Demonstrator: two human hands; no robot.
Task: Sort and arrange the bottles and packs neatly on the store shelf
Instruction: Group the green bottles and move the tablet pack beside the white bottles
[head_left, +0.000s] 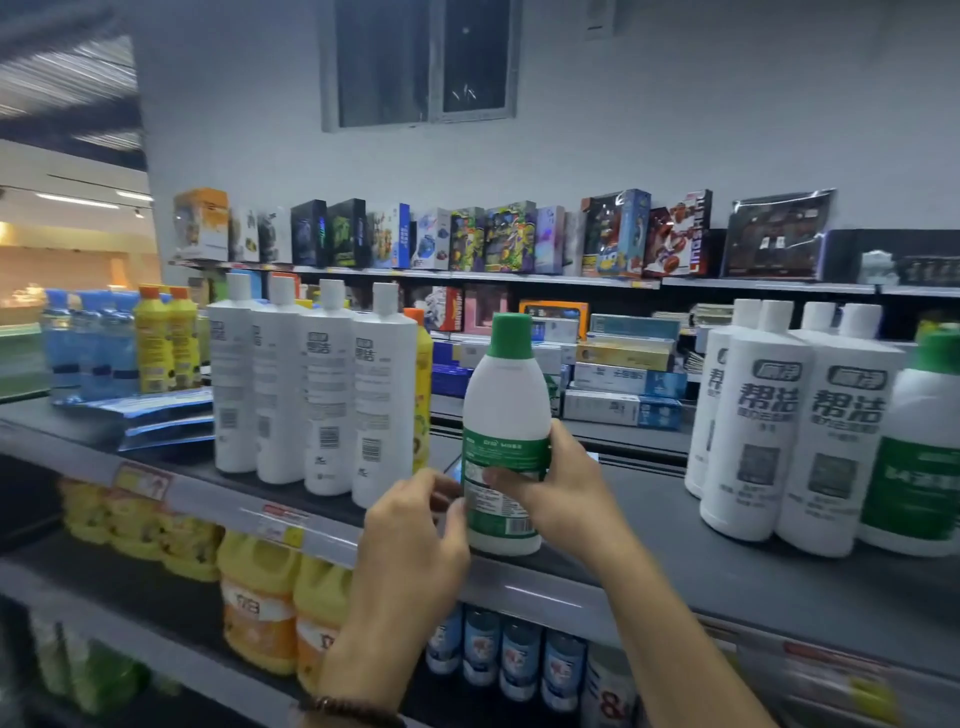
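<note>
A white bottle with a green cap and green label (505, 395) stands upright near the front edge of the grey top shelf (727, 561). My right hand (558, 486) grips its label from the right, thumb across the front. My left hand (410, 540) touches the bottle's lower left side with thumb and fingertips. To its left stands a row of several tall white bottles (332, 384), backs with barcodes facing me. To the right stand several more white bottles (795, 431), fronts facing me, beside another green-capped bottle (930, 447).
Yellow bottles (166, 338) and blue-capped bottles (88, 343) stand at the shelf's far left, with flat blue packs (166, 421) lying before them. Yellow jugs (260, 597) and blue bottles (498, 654) fill the lower shelf. Boxed goods line the shelves behind.
</note>
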